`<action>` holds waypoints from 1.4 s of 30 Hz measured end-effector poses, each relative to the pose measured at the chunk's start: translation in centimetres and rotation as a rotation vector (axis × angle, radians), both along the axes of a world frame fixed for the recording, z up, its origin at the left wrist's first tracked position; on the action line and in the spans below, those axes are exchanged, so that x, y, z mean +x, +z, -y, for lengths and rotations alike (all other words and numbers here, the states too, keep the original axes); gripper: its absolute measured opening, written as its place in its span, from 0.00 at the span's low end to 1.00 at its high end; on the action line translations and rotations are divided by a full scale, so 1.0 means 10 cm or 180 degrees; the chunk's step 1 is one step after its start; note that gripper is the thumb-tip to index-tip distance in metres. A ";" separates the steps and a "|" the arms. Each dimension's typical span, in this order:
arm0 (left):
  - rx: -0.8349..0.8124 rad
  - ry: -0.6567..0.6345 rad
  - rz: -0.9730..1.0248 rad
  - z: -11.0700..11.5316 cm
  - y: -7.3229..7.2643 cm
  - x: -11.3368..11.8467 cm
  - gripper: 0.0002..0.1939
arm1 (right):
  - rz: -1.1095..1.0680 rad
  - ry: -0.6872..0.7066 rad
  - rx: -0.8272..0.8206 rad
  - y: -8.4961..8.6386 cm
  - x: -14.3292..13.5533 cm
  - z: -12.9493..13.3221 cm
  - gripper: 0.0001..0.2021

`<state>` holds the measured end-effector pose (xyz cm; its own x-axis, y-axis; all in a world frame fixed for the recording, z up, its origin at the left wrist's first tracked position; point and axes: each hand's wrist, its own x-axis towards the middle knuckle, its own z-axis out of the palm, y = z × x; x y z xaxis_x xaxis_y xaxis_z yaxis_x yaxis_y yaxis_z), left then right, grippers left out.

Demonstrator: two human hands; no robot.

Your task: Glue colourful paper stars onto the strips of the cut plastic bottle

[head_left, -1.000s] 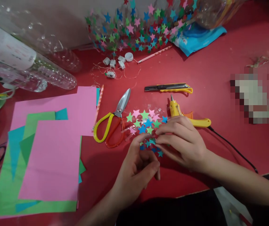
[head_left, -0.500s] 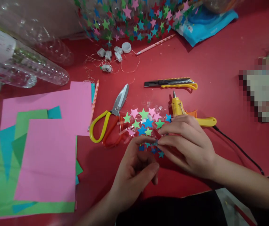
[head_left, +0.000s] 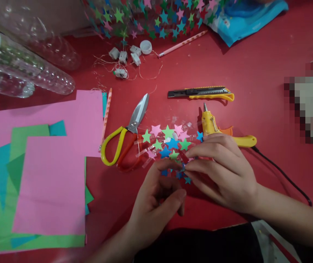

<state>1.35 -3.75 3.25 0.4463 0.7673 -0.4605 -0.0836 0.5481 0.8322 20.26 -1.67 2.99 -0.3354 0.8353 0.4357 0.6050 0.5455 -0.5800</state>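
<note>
My right hand (head_left: 223,171) is closed in a pinch over a cluster of small paper stars (head_left: 172,143) in pink, green and blue. A small bluish bit shows at its fingertips, too hidden to name. From the left, the index finger of my left hand (head_left: 159,197) reaches to those fingertips, while its thumb stays apart below and its other fingers curl. Bits of clear tape lie among the stars. Just left of them rest scissors (head_left: 123,135) with yellow and red handles. A yellow glue gun (head_left: 209,124) lies right behind my right hand.
Coloured paper sheets (head_left: 52,182) overlap at the left, beside a pink pencil (head_left: 107,115). A yellow cutter knife (head_left: 200,92) lies farther back. Behind are small white light units (head_left: 122,57) with thin wires, plastic bottles (head_left: 44,69) and a blue packet (head_left: 244,27).
The view has shifted slightly, so the things on the table sit a little differently in it. Both hands keep almost the same pose, fingertips together above the stars.
</note>
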 end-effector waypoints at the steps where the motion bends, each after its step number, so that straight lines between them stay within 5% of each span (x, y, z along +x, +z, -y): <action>1: 0.0012 0.0009 0.0006 0.00 0.00 0.00 0.13 | 0.0011 -0.0007 -0.0002 0.00 0.00 0.00 0.04; 12: 0.0040 0.0278 -0.0115 -0.02 -0.03 0.08 0.05 | 0.0055 -0.0038 -0.0018 -0.01 -0.02 0.02 0.04; 42: 0.0252 0.0887 -0.0824 -0.07 -0.03 0.18 0.07 | 0.0030 -0.0213 0.0043 -0.05 -0.10 0.04 0.03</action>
